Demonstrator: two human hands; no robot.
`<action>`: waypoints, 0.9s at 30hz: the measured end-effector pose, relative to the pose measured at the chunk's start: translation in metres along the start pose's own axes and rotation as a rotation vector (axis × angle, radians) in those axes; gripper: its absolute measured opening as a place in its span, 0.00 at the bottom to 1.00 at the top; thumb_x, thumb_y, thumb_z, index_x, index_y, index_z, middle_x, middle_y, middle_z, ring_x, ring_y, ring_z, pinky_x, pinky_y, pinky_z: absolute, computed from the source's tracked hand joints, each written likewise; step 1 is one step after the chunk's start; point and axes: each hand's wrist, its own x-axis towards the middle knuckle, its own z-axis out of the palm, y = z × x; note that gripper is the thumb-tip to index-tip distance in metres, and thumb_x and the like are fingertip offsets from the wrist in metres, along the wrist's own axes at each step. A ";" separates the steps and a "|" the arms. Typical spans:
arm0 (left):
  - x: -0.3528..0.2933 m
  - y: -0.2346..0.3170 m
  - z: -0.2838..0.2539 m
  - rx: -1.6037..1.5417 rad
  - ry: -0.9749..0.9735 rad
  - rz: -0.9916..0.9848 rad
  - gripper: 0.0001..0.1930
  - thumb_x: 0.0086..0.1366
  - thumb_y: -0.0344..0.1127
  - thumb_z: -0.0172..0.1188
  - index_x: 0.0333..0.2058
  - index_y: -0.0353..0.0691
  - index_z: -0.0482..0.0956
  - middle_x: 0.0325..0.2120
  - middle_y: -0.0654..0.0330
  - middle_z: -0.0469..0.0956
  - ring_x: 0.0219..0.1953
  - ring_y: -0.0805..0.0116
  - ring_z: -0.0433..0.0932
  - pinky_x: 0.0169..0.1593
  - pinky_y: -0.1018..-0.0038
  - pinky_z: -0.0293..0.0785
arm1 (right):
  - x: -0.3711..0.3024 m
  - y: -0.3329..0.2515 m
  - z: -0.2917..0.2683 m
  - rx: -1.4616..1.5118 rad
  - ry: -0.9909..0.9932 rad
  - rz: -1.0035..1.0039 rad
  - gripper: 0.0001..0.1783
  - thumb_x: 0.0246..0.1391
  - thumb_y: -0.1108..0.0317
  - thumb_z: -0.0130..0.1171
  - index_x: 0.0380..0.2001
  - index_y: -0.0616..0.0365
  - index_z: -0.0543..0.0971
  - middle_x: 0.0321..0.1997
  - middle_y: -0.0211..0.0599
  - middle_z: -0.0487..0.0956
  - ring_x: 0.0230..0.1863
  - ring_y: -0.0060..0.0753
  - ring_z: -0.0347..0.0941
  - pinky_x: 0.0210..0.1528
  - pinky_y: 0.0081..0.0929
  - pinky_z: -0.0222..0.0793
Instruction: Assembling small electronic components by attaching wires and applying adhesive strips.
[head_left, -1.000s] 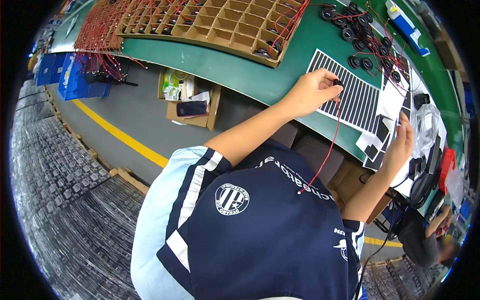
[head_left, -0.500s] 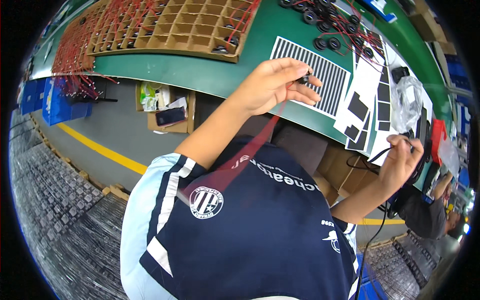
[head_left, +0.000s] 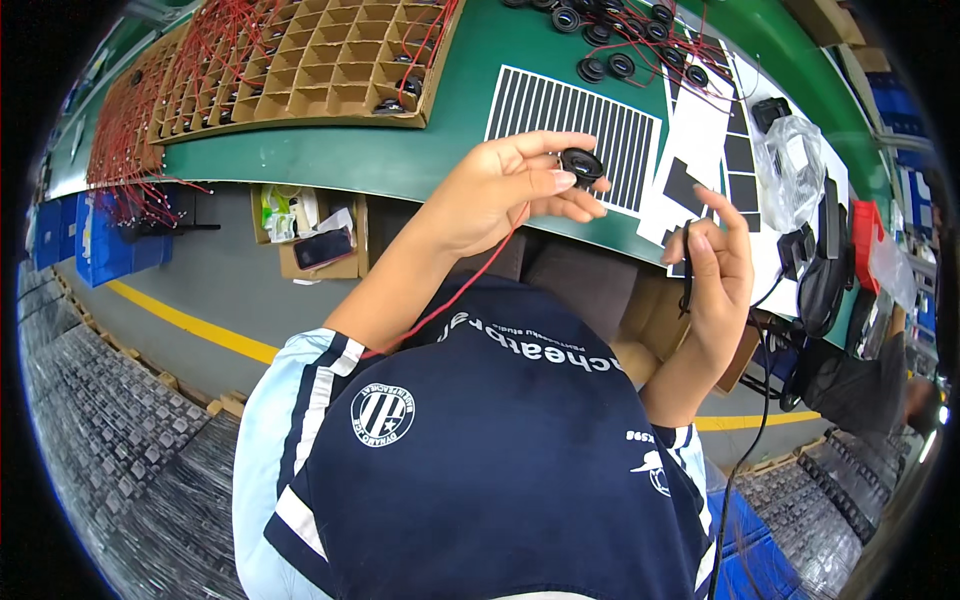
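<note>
My left hand (head_left: 500, 190) pinches a small round black speaker (head_left: 581, 164) between thumb and fingers, over the near edge of the green table. From that hand a thin red wire (head_left: 470, 283) trails down across the front of my shirt. To its right, my right hand (head_left: 722, 265) is raised with thumb and fingers closed on a thin black strip (head_left: 687, 262), which hangs down from the fingertips. Its exact kind does not show. Behind the speaker lies a sheet with black and white stripes (head_left: 570, 118).
A divided cardboard tray (head_left: 310, 100) with wired speakers sits at the far left. More loose speakers (head_left: 620, 66) lie at the back. White sheets with black rectangles (head_left: 690, 150), a clear plastic bag (head_left: 793, 170) and a red bin (head_left: 866, 240) are at right. Another person (head_left: 860, 395) is beyond.
My left hand has turned, so the speaker's round face now shows. My right hand has moved left and up, closer to the speaker, with the black strip. The red wire hangs still instead of blurring.
</note>
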 end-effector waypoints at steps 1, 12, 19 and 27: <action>-0.001 0.000 0.003 0.004 0.010 -0.007 0.21 0.58 0.26 0.47 0.50 0.27 0.57 0.36 0.43 0.72 0.33 0.63 0.76 0.38 0.74 0.74 | 0.000 -0.003 0.003 0.023 -0.020 0.030 0.17 0.54 0.74 0.44 0.47 0.68 0.62 0.22 0.30 0.68 0.26 0.19 0.64 0.34 0.15 0.59; -0.009 -0.004 0.013 0.151 -0.019 0.028 0.17 0.56 0.26 0.52 0.45 0.30 0.63 0.26 0.53 0.73 0.27 0.69 0.75 0.32 0.79 0.73 | 0.000 -0.008 0.039 0.241 -0.069 0.050 0.04 0.52 0.77 0.47 0.33 0.65 0.66 0.23 0.31 0.70 0.24 0.17 0.65 0.28 0.13 0.61; -0.009 0.002 0.016 -0.129 0.028 -0.079 0.18 0.60 0.30 0.41 0.48 0.27 0.61 0.36 0.42 0.72 0.33 0.59 0.76 0.37 0.72 0.75 | -0.001 -0.005 0.034 0.196 -0.023 0.038 0.04 0.51 0.77 0.47 0.31 0.65 0.67 0.21 0.31 0.69 0.23 0.17 0.65 0.27 0.12 0.60; -0.011 0.002 0.013 -0.326 -0.104 -0.121 0.21 0.61 0.35 0.36 0.51 0.29 0.55 0.34 0.42 0.70 0.16 0.71 0.67 0.17 0.78 0.72 | -0.002 -0.005 0.035 0.225 -0.010 -0.003 0.04 0.51 0.77 0.48 0.31 0.65 0.67 0.22 0.31 0.69 0.23 0.18 0.65 0.26 0.13 0.60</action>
